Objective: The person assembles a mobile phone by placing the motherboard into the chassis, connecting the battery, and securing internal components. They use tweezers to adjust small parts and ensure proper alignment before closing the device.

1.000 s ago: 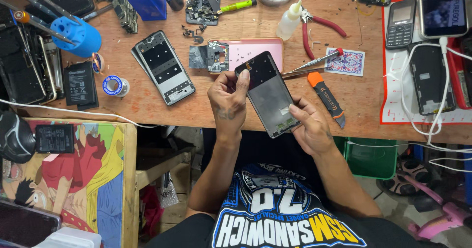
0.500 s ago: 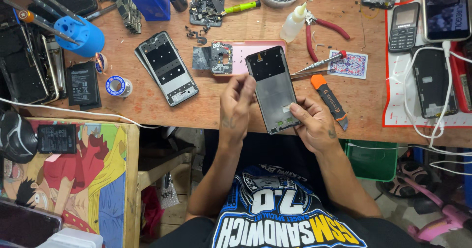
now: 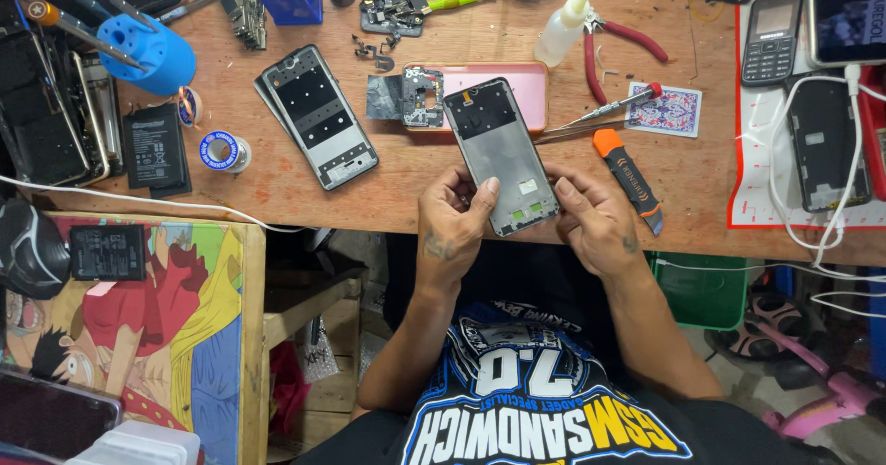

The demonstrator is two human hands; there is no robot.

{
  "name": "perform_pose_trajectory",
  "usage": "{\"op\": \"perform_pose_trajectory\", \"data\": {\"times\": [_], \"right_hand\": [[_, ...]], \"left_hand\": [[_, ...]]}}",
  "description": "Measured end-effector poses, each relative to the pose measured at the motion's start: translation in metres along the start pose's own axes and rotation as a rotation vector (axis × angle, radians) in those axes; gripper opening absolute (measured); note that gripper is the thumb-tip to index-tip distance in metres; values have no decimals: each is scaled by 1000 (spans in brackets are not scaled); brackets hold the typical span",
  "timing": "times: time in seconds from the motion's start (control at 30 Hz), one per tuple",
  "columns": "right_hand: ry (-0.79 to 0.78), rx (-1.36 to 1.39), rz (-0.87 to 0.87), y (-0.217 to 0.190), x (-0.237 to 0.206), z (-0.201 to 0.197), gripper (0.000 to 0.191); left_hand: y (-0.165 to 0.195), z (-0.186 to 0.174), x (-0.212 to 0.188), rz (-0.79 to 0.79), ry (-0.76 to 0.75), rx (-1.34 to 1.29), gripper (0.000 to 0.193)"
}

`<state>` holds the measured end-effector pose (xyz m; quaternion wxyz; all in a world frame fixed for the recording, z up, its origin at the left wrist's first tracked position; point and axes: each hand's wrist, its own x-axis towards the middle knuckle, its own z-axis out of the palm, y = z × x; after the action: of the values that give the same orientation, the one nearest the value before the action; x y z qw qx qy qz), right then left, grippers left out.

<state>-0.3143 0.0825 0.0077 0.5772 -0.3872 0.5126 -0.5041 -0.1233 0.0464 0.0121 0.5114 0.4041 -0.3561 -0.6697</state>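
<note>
Left hand: left hand (image 3: 452, 225) at the near edge of the surface, fingers curled up along the left side of the phone frame (image 3: 503, 156), index fingertip laid on its inner face.
Right hand: right hand (image 3: 595, 220) cups the lower right corner of the frame, fingertips against its right edge.
Grip state: both grips pinch the frame's lower end between them; neither is spread.
Frame position: held over the surface edge, tilted slightly, inner grey side up, top end reaching toward the pink tray (image 3: 526, 82).
Just right of grip: orange-handled cutter (image 3: 630, 181) lying flat, near the right hand but apart from it.
Left of grip: second bare phone frame (image 3: 318, 114) flat on the wood, well apart; solder reel (image 3: 221, 149) and black battery (image 3: 154, 147) beyond it.
Mid surface: small circuit board (image 3: 423, 96) touching the tray's left end; tweezers (image 3: 604, 110); patterned card (image 3: 664, 108).
Far surface: wooden surface (image 3: 277, 188); white squeeze bottle (image 3: 563, 27); red-handled pliers (image 3: 623, 41); blue tool stand (image 3: 148, 54); keypad phone (image 3: 772, 36) on a white mat.
Room: lower painted table (image 3: 221, 336) at the person's left; green crate (image 3: 701, 290) under the surface.
</note>
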Motion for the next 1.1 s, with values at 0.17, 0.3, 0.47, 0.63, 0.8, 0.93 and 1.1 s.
{"op": "perform_pose_trajectory", "data": {"times": [0.17, 0.3, 0.47, 0.63, 0.8, 0.93, 1.1], "right_hand": [[134, -471, -348, -12, -12, 10, 26], [117, -717, -438, -27, -13, 17, 26], [98, -781, -423, -41, -5, 31, 21], [56, -961, -539, -37, 0, 38, 14], [89, -690, -334, -25, 3, 33, 8], [129, -585, -439, -38, 16, 7, 25], [144, -550, -440, -71, 30, 0, 30]], "left_hand": [[7, 0, -1, 15, 59, 90, 17], [11, 0, -2, 10, 84, 152, 17], [15, -5, -5, 48, 98, 141, 17], [15, -16, -7, 75, 111, 173, 18], [13, -29, -12, 76, 134, 210, 16], [10, -36, -14, 81, 117, 219, 15], [4, -38, -13, 132, 117, 145, 15]]}}
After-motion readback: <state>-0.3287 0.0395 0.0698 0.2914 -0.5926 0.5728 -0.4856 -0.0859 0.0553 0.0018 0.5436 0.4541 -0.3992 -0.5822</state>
